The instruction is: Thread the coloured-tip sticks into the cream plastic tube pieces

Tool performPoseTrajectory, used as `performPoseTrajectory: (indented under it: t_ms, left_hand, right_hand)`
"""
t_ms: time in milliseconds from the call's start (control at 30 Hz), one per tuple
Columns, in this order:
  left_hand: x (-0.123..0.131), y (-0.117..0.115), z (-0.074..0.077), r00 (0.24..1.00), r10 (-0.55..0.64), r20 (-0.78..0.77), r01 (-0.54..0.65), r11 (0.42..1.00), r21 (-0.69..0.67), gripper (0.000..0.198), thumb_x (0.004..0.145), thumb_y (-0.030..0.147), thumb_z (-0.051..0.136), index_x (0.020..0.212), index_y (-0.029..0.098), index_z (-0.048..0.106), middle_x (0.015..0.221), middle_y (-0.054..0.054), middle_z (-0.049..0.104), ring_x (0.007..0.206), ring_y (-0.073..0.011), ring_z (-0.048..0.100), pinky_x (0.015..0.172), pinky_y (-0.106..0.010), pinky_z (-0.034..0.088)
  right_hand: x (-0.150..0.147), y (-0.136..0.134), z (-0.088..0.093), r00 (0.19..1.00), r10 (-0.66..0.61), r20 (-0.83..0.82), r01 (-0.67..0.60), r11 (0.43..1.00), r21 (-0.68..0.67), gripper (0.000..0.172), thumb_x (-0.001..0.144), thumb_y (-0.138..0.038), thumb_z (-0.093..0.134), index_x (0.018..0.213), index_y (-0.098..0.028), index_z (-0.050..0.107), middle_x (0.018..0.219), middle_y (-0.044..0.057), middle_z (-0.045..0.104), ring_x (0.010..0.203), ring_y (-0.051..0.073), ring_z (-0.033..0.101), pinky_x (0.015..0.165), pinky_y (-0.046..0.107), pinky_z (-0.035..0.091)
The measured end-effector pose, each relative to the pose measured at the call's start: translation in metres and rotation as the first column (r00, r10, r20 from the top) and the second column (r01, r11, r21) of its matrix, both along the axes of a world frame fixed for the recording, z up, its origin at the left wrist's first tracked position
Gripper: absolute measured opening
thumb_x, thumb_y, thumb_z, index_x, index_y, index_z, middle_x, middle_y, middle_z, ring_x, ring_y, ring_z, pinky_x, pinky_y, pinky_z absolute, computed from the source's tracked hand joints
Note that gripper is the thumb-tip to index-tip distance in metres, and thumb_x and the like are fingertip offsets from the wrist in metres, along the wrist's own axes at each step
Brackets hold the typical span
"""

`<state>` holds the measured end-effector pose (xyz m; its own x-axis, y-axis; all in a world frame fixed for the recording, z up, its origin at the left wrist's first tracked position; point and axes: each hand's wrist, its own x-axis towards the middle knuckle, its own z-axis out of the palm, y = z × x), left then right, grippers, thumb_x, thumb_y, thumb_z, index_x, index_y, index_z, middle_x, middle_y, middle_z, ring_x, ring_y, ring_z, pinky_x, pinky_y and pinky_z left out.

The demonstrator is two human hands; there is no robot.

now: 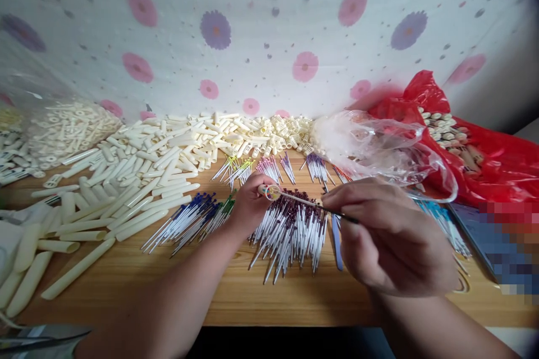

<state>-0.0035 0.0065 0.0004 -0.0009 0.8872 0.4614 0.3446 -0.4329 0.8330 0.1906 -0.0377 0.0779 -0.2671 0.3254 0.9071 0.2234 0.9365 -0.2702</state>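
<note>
My left hand (pixel 249 202) is closed around a short cream tube (pixel 269 192), its open end facing right with coloured bits inside. My right hand (pixel 385 233) pinches a thin refill stick (pixel 307 202) whose far tip touches the mouth of that tube. Both hands hover above a heap of white refills with dark purple tips (pixel 290 233) on the wooden table (pixel 236 291). A blue-tipped refill bundle (pixel 185 221) lies just left of my left wrist.
Cream plastic tubes (pixel 138 174) in short and long sizes cover the left and back of the table. Small bundles of coloured refills (pixel 269 168) lie behind the hands. A clear plastic bag (pixel 370 146) and a red bag (pixel 484 157) holding caps sit at right. A flowered cloth (pixel 269 39) hangs behind.
</note>
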Motion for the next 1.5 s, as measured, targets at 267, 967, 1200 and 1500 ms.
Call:
performPoseTrajectory:
  t_ms: [267,967,1200,1500]
  left_hand:
    - [0.003,-0.001,0.002,0.998,-0.069,-0.007,0.069,0.995,0.067,0.014,0.076,0.023,0.062,0.065,0.018,0.055,0.07,0.001,0.053,0.069,-0.0147,0.051,0.067,-0.029,0.04]
    - [-0.004,-0.01,0.007,0.964,0.13,-0.23,-0.064,0.96,0.274,0.05,0.087,0.059,0.031,0.094,0.019,0.059,0.095,-0.007,0.048,0.096,-0.0211,0.048,0.084,-0.036,0.041]
    - [-0.004,-0.012,0.01,0.91,0.338,-0.242,-0.204,0.87,0.448,0.047,0.084,0.059,0.037,0.09,0.019,0.061,0.093,-0.006,0.044,0.093,-0.0204,0.047,0.08,-0.035,0.043]
    - [-0.003,-0.012,0.011,0.837,0.487,-0.25,-0.311,0.799,0.515,0.046,0.083,0.059,0.041,0.088,0.02,0.062,0.092,-0.006,0.043,0.091,-0.0225,0.044,0.08,-0.038,0.04]
  right_hand:
    - [-0.017,0.01,-0.007,0.999,0.019,0.049,-0.023,0.996,0.081,0.023,0.076,-0.004,0.053,0.095,-0.018,0.054,0.083,0.007,0.065,0.079,0.015,0.064,0.068,0.029,0.056]
    - [-0.018,0.029,-0.024,0.982,-0.152,0.114,0.166,0.978,-0.125,0.009,0.077,-0.007,0.061,0.079,-0.016,0.061,0.078,0.004,0.056,0.074,0.013,0.054,0.065,0.027,0.045]
    - [-0.024,0.028,-0.033,0.995,-0.066,-0.072,0.032,0.915,-0.403,0.008,0.08,-0.013,0.061,0.074,-0.018,0.06,0.075,0.0,0.055,0.072,0.011,0.053,0.066,0.026,0.042]
    - [-0.041,0.028,-0.056,0.888,-0.057,-0.456,-0.279,0.722,-0.633,0.006,0.081,-0.025,0.061,0.08,-0.023,0.067,0.092,0.002,0.054,0.089,0.015,0.052,0.078,0.033,0.043]
